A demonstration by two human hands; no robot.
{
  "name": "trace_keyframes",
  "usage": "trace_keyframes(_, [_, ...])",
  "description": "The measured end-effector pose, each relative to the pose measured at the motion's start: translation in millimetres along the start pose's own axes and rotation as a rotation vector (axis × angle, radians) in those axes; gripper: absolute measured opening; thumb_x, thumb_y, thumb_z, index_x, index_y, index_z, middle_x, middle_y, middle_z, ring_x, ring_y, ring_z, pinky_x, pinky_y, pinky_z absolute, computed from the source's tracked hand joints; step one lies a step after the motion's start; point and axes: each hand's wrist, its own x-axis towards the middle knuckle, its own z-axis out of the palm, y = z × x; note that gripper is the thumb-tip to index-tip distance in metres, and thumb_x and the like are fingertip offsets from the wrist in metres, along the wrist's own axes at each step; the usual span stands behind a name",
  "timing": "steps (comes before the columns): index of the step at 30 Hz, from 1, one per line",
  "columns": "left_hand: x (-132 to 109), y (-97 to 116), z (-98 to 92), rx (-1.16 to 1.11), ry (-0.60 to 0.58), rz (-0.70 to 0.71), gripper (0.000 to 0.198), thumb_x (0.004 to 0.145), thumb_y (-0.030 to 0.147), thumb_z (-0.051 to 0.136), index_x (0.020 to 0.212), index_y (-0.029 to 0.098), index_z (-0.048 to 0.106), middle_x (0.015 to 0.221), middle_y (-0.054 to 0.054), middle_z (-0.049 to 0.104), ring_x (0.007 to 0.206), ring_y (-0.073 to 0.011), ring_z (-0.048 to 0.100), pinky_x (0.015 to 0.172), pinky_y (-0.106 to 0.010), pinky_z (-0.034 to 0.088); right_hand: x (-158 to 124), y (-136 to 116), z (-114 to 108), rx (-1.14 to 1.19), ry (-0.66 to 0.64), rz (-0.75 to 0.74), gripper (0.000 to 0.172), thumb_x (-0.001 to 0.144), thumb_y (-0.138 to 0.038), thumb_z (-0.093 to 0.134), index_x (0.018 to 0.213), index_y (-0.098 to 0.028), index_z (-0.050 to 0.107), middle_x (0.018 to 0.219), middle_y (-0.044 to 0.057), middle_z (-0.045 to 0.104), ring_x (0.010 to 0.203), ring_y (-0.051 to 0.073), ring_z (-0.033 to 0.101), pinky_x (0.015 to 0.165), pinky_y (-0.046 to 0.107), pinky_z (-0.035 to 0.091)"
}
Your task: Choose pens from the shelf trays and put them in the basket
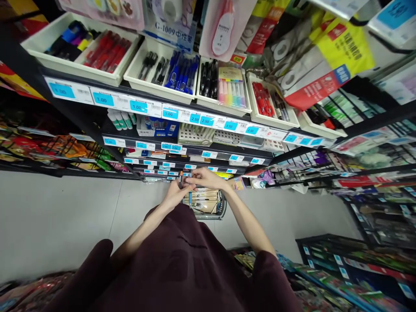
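Observation:
My left hand (176, 192) is closed round a slim pen-like item (181, 174), whose orange end sticks up above the fingers. Beside it, my right hand (205, 177) has its fingers pinched together against the left fingertips. What the right fingers grip, if anything, is too small to make out. Just below both hands a shopping basket (224, 207) sits low near the floor, with tan, flat goods (208, 200) in it. A thin blue item (190, 197) shows upright at the basket's left side; whether it is held or lies in the basket I cannot tell.
Ahead stands a shelf with white trays (94, 71) of red pens (108, 52), blue pens (182, 71), black pens and pastel markers (232, 89). Lower tiers hold glue sticks (121, 119) and boxes. Bagged rolls (328, 65) hang at right. Stocked racks flank the grey floor (78, 208).

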Motion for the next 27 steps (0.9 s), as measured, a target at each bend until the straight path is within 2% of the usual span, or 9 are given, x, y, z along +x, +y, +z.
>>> trace_keyframes(4, [9, -4, 1.4, -0.020, 0.046, -0.011, 0.046, 0.065, 0.048, 0.082, 0.088, 0.015, 0.060, 0.077, -0.006, 0.075, 0.082, -0.0256, 0.072, 0.080, -0.036, 0.054, -3, 4, 5, 0.020, 0.084, 0.006, 0.040, 0.089, -0.051, 0.055, 0.066, -0.019, 0.054, 0.057, -0.003, 0.056, 0.054, 0.011, 0.048, 0.054, 0.022, 0.034])
trace_keyframes(8, [12, -5, 0.2, 0.025, 0.052, -0.015, 0.049, 0.062, 0.049, 0.083, 0.087, 0.014, 0.061, 0.086, -0.009, 0.076, 0.090, -0.0284, 0.072, 0.085, -0.038, 0.054, -4, 10, -3, 0.190, 0.134, 0.122, 0.032, 0.089, -0.048, 0.054, 0.078, -0.018, 0.060, 0.060, -0.004, 0.055, 0.052, 0.010, 0.046, 0.052, 0.022, 0.034])
trace_keyframes(11, [10, -2, -1.3, 0.043, -0.014, -0.055, 0.050, 0.065, 0.049, 0.081, 0.093, 0.013, 0.063, 0.091, -0.012, 0.076, 0.097, -0.0311, 0.071, 0.089, -0.041, 0.053, 0, 14, -8, 0.306, 0.196, 0.195, 0.030, 0.087, -0.045, 0.055, 0.082, -0.017, 0.063, 0.059, -0.004, 0.054, 0.049, 0.009, 0.044, 0.049, 0.021, 0.034])
trace_keyframes(15, [6, 4, -3.1, 0.051, -0.045, -0.038, 0.046, 0.070, 0.051, 0.077, 0.093, 0.014, 0.063, 0.090, -0.012, 0.077, 0.098, -0.0316, 0.071, 0.091, -0.042, 0.052, 4, 17, -8, 0.324, 0.201, 0.164, 0.032, 0.086, -0.048, 0.058, 0.082, -0.016, 0.063, 0.058, -0.005, 0.052, 0.048, 0.008, 0.044, 0.047, 0.020, 0.035])
trace_keyframes(17, [6, 6, -4.4, 0.072, -0.035, -0.013, 0.044, 0.073, 0.052, 0.073, 0.093, 0.014, 0.065, 0.090, -0.012, 0.077, 0.097, -0.0310, 0.071, 0.091, -0.042, 0.051, 2, 19, -14, 0.328, 0.266, 0.152, 0.036, 0.086, -0.052, 0.058, 0.083, -0.017, 0.062, 0.059, -0.004, 0.053, 0.048, 0.008, 0.045, 0.047, 0.020, 0.036])
trace_keyframes(20, [6, 6, -9.0, 0.128, -0.003, 0.022, 0.042, 0.079, 0.054, 0.066, 0.094, 0.014, 0.068, 0.092, -0.011, 0.077, 0.100, -0.0296, 0.069, 0.093, -0.040, 0.049, -6, 26, -38, 0.354, 0.548, 0.146, 0.038, 0.086, -0.057, 0.056, 0.087, -0.020, 0.059, 0.059, -0.005, 0.053, 0.045, 0.008, 0.046, 0.042, 0.019, 0.033])
trace_keyframes(24, [6, -4, -19.3, 0.237, 0.025, 0.078, 0.039, 0.085, 0.054, 0.059, 0.089, 0.016, 0.069, 0.086, -0.008, 0.076, 0.100, -0.0271, 0.066, 0.095, -0.037, 0.046, -17, 42, -83, 0.242, 1.107, 0.045, 0.040, 0.091, -0.062, 0.043, 0.094, -0.023, 0.052, 0.067, -0.002, 0.056, 0.047, 0.010, 0.051, 0.041, 0.020, 0.038])
trace_keyframes(26, [6, -10, -23.2, 0.285, 0.031, 0.094, 0.039, 0.086, 0.055, 0.056, 0.087, 0.017, 0.068, 0.078, -0.005, 0.072, 0.093, -0.0253, 0.066, 0.090, -0.034, 0.046, -19, 50, -102, 0.088, 1.281, 0.031, 0.042, 0.094, -0.061, 0.037, 0.099, -0.022, 0.052, 0.079, 0.003, 0.062, 0.054, 0.013, 0.058, 0.046, 0.023, 0.045])
trace_keyframes(27, [5, -13, -24.3, 0.296, 0.031, 0.090, 0.040, 0.087, 0.055, 0.055, 0.089, 0.018, 0.068, 0.075, -0.004, 0.070, 0.088, -0.0240, 0.065, 0.085, -0.033, 0.047, -18, 54, -108, 0.003, 1.316, 0.050, 0.043, 0.094, -0.060, 0.036, 0.100, -0.021, 0.054, 0.084, 0.006, 0.065, 0.058, 0.015, 0.061, 0.049, 0.026, 0.048])
